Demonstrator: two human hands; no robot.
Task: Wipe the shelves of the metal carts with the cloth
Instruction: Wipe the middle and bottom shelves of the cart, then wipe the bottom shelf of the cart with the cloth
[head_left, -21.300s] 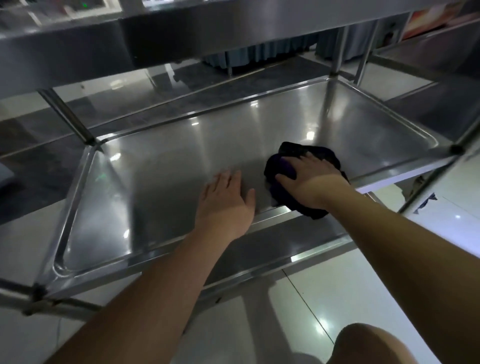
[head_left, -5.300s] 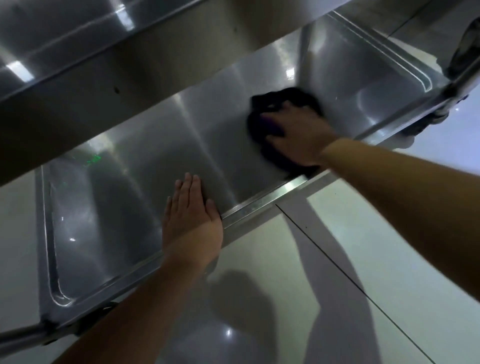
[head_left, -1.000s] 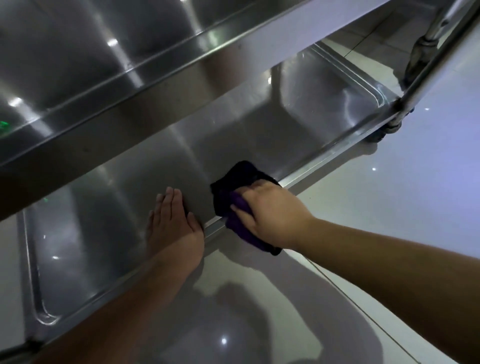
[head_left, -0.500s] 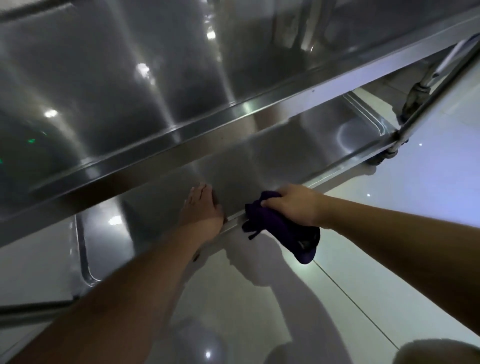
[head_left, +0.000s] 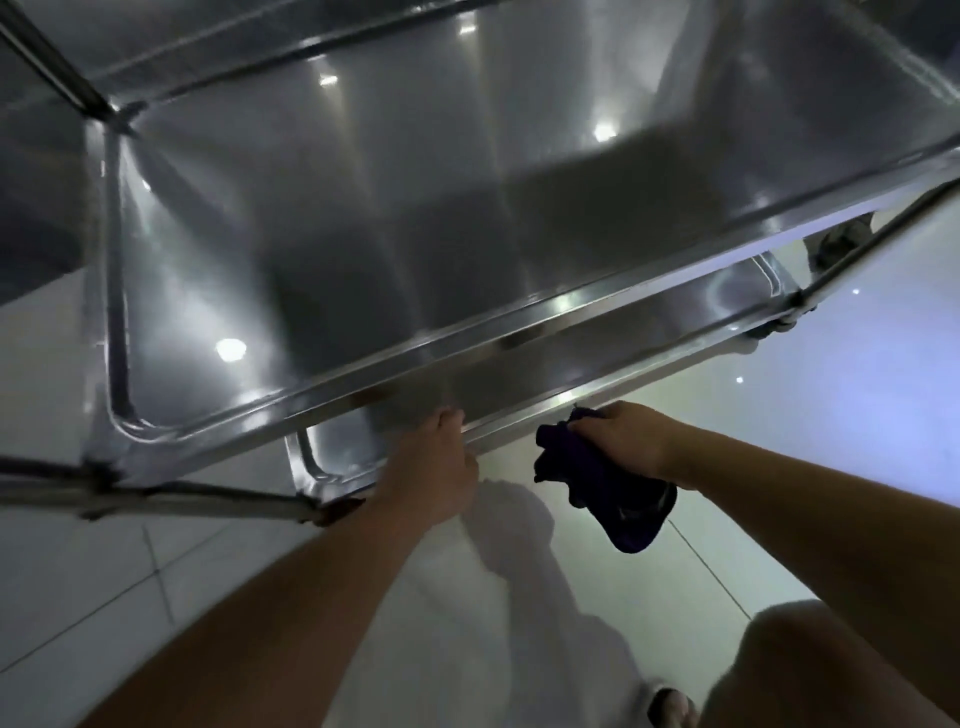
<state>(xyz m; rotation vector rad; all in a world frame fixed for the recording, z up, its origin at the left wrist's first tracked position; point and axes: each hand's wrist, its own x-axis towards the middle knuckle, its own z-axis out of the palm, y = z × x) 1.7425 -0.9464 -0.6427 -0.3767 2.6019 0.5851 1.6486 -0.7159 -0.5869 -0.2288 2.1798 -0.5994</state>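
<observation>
The dark cloth is gripped in the curled fingers of the right hand and hangs just off the lower shelf front edge, where the left hand is rested, its fingers hidden.

One head-worn view — looking steeply down from just above the cart's upper shelf, close in, the lower shelf and floor beneath.
</observation>
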